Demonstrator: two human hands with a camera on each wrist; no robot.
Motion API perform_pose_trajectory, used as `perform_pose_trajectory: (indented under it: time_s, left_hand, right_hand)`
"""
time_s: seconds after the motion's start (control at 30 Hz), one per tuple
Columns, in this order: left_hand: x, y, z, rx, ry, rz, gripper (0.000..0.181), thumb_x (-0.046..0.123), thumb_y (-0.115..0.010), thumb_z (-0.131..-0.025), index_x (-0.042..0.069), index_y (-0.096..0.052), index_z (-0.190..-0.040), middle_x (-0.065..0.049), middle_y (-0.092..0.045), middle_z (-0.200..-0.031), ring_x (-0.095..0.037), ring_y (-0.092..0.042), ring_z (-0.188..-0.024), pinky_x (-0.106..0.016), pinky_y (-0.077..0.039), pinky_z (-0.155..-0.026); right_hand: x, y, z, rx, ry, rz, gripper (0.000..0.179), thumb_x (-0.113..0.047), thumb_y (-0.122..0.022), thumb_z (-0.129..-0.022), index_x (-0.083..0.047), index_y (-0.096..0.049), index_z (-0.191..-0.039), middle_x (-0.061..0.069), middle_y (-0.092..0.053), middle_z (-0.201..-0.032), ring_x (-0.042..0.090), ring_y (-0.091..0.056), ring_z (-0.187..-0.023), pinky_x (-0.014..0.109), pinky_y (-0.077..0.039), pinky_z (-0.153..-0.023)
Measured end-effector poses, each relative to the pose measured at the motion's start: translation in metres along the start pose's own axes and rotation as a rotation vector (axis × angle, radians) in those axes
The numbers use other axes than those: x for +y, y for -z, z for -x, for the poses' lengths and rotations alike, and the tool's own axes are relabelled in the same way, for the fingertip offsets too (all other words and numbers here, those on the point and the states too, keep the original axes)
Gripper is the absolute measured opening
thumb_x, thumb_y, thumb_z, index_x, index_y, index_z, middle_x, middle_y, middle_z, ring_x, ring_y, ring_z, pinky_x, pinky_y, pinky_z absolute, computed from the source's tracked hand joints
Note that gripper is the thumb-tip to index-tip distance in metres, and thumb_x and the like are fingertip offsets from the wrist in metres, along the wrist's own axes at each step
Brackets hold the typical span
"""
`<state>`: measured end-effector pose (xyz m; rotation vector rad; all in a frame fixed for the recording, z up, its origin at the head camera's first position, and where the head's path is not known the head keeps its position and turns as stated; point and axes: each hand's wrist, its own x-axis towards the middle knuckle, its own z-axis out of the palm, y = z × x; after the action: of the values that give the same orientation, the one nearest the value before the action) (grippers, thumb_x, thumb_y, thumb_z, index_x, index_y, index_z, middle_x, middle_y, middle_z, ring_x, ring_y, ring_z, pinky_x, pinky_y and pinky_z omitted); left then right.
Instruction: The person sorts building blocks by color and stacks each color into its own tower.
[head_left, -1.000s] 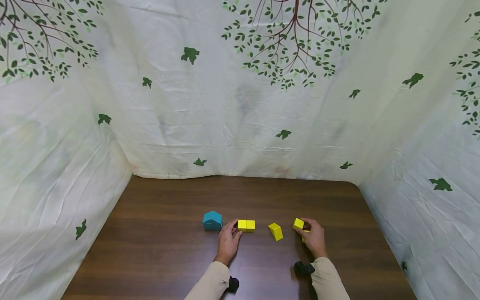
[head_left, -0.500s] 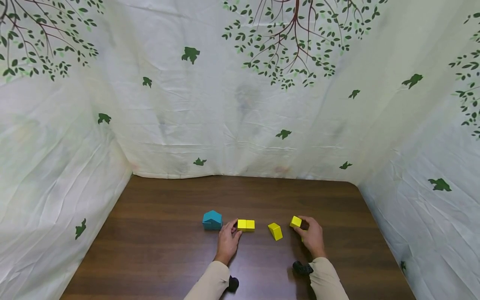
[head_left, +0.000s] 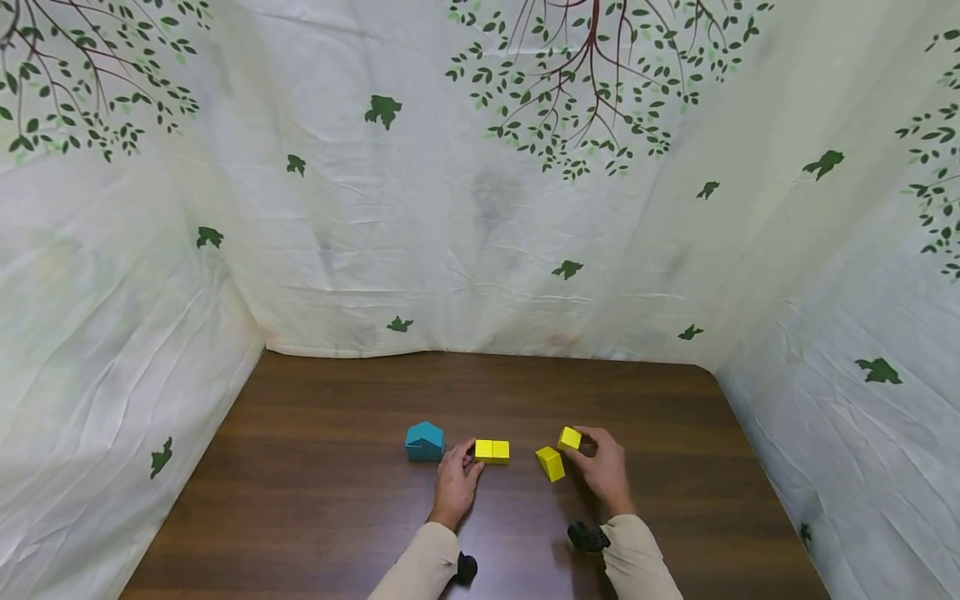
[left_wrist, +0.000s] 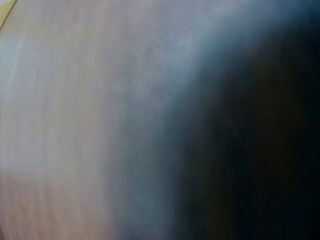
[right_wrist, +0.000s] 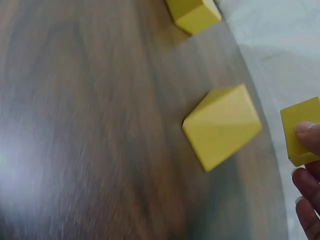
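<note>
My left hand (head_left: 456, 483) is at the left end of two yellow blocks (head_left: 492, 452) set side by side, thumb at the near corner and index finger at the far corner. My right hand (head_left: 602, 471) pinches a yellow cube (head_left: 569, 438) between thumb and fingers, held up beside a loose yellow block (head_left: 551, 464) with a slanted face. In the right wrist view this held cube (right_wrist: 300, 127) shows under the thumb, with the loose block (right_wrist: 222, 127) to its left. Blur and a dark shape fill the left wrist view, hiding the left fingers.
A blue peaked block shape (head_left: 425, 441) stands just left of my left hand. The brown wooden table (head_left: 322, 500) meets a white cloth (head_left: 450, 308) with leaf prints at its back and sides. Dark wrist-worn devices (head_left: 588, 537) hang under both sleeves.
My right hand has moved left with the yellow cube, nearing the loose block. A yellow piece formerly visible by the right palm is out of sight. The left hand stays put.
</note>
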<state>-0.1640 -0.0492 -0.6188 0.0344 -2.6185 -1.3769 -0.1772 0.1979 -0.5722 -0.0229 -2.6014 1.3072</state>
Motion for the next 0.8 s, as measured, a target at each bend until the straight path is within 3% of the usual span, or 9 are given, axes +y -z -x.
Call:
perform_pose_trajectory:
  time_s: [0.2, 0.4, 0.63, 0.8]
  left_hand:
    - [0.001, 0.002, 0.000, -0.014, 0.017, -0.001, 0.044, 0.006, -0.071, -0.086, 0.001, -0.059, -0.128, -0.016, -0.061, -0.122, -0.027, -0.055, -0.099, -0.046, -0.047, -0.091]
    - [-0.002, 0.000, -0.001, 0.008, -0.027, -0.020, 0.042, 0.004, -0.073, -0.084, -0.002, -0.060, -0.124, -0.015, -0.064, -0.116, -0.026, -0.056, -0.094, -0.043, -0.048, -0.084]
    - [-0.004, -0.001, -0.001, 0.009, -0.019, -0.021, 0.042, 0.005, -0.072, -0.085, -0.001, -0.060, -0.124, -0.015, -0.063, -0.117, -0.025, -0.056, -0.094, -0.043, -0.048, -0.085]
    - [-0.002, 0.000, -0.001, 0.008, -0.012, -0.012, 0.042, 0.006, -0.072, -0.085, -0.001, -0.060, -0.125, -0.014, -0.064, -0.117, -0.025, -0.056, -0.095, -0.044, -0.048, -0.086]
  right_hand:
    - [-0.014, -0.009, -0.002, -0.028, -0.004, -0.061, 0.038, 0.003, -0.077, -0.077, 0.003, -0.066, -0.113, 0.017, -0.064, -0.105, 0.032, -0.063, -0.093, 0.047, -0.052, -0.083]
    - [-0.027, -0.021, -0.004, -0.081, -0.023, -0.062, 0.038, 0.000, -0.077, -0.079, 0.000, -0.066, -0.115, 0.014, -0.064, -0.107, 0.030, -0.062, -0.095, 0.046, -0.052, -0.084]
    - [-0.039, -0.037, -0.004, -0.085, 0.038, -0.119, 0.038, 0.000, -0.079, -0.076, 0.001, -0.067, -0.112, 0.015, -0.066, -0.104, 0.031, -0.063, -0.092, 0.046, -0.053, -0.081]
    - [-0.048, -0.049, -0.006, -0.120, 0.026, -0.143, 0.038, -0.002, -0.080, -0.075, -0.002, -0.067, -0.111, 0.011, -0.067, -0.104, 0.027, -0.063, -0.092, 0.044, -0.053, -0.083]
